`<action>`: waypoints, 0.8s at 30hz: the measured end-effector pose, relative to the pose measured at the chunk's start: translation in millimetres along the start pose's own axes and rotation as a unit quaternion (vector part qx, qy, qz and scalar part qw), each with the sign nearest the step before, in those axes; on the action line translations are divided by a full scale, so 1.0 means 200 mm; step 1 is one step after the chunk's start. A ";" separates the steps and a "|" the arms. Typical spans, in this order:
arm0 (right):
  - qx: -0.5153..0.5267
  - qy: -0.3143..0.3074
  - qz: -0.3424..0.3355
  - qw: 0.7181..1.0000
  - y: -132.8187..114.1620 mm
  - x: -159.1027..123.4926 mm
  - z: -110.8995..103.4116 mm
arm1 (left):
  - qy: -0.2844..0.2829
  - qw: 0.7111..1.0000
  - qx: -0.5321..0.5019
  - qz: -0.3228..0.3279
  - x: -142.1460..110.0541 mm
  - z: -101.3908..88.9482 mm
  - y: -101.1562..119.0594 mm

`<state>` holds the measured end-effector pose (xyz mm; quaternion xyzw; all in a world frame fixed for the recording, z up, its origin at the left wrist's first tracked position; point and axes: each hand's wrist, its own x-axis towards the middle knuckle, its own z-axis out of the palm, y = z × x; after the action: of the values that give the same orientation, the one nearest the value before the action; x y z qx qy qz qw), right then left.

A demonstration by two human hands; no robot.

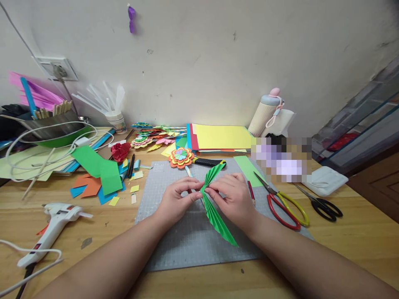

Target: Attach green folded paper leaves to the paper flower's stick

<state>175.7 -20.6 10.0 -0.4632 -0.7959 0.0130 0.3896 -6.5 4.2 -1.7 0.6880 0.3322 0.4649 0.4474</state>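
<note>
A pleated green paper leaf (220, 222) is pinched at its narrow middle between both hands, its folds fanning out above and below. My left hand (179, 195) closes thumb and fingertips on the left side of that pinch. From the right, my right hand (232, 197) grips the same spot with thumb and forefinger. Just behind the hands lies a layered paper flower (181, 158) in orange, yellow and pink, on a striped paper stem (188, 170) that runs down behind the leaf. Both hands are over a grey cutting mat (174, 249).
Left of the mat are a white hot glue gun (54, 228), green paper pieces (93, 164) and a red paper flower (120, 152). A utility knife (208, 162) lies behind. Red-and-yellow scissors (283, 203) and black-handled scissors (324, 207) lie right. Coloured paper sheets (224, 137) are stacked by the wall.
</note>
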 end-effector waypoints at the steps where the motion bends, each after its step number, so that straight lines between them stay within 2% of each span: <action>1: 0.022 -0.017 -0.002 1.000 0.00 0.00 0.01 | 0.003 1.000 0.008 0.003 0.00 0.00 0.00; 5: 0.072 -0.039 0.010 0.997 0.00 -0.02 0.03 | 0.013 1.000 0.017 0.008 0.00 0.01 0.01; 11: 0.091 -0.042 0.012 0.995 -0.01 -0.02 0.02 | 0.019 1.000 0.012 0.010 -0.01 0.02 0.01; 19: 0.070 -0.035 0.015 0.997 -0.01 -0.02 0.02 | 0.021 1.000 0.017 0.004 -0.01 0.02 0.03; 24: 0.041 -0.026 0.031 0.998 -0.03 -0.02 0.01 | 0.002 0.999 0.038 0.017 -0.01 0.02 0.04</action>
<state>170.7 -27.2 8.4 -0.4712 -0.7896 0.0693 0.3869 -2.7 -2.2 4.3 0.7090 0.3383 0.4613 0.4124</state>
